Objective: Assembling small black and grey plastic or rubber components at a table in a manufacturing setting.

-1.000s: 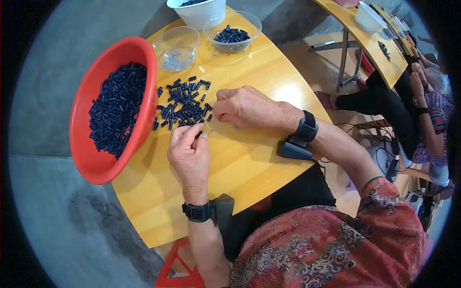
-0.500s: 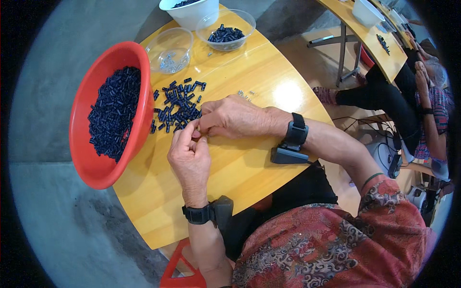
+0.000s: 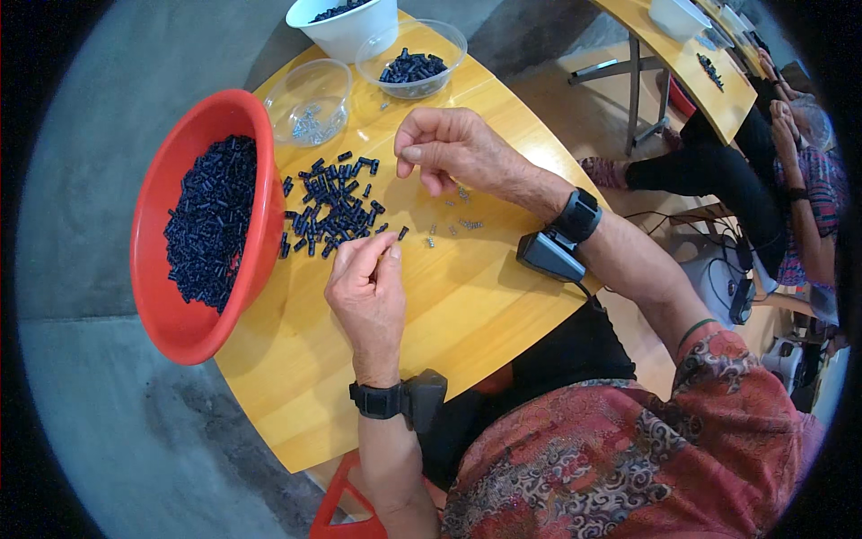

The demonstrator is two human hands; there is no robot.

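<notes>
Near the middle of the yellow wooden table, my left hand (image 3: 368, 287) pinches a small black cylindrical piece (image 3: 403, 233) that sticks out past the thumb and index finger. Beyond it, my right hand (image 3: 462, 153) is raised over the tabletop, thumb and index finger pressed together; whatever is between them, if anything, cannot be made out. A loose heap of black cylindrical pieces (image 3: 332, 202) spreads left of both hands. Several small silvery metal parts (image 3: 470, 225) lie scattered below my right hand.
Leaning at the table's left edge is a red basin (image 3: 148, 296) full of black pieces. At the back stand a clear bowl (image 3: 285, 88) of silvery parts, another clear bowl (image 3: 456, 54) of black pieces and a white tub (image 3: 355, 38). Another person (image 3: 790, 171) sits at the far right.
My right hand has moved away from my left, up and to the right, uncovering the silvery parts. The black piece in my left hand now shows.
</notes>
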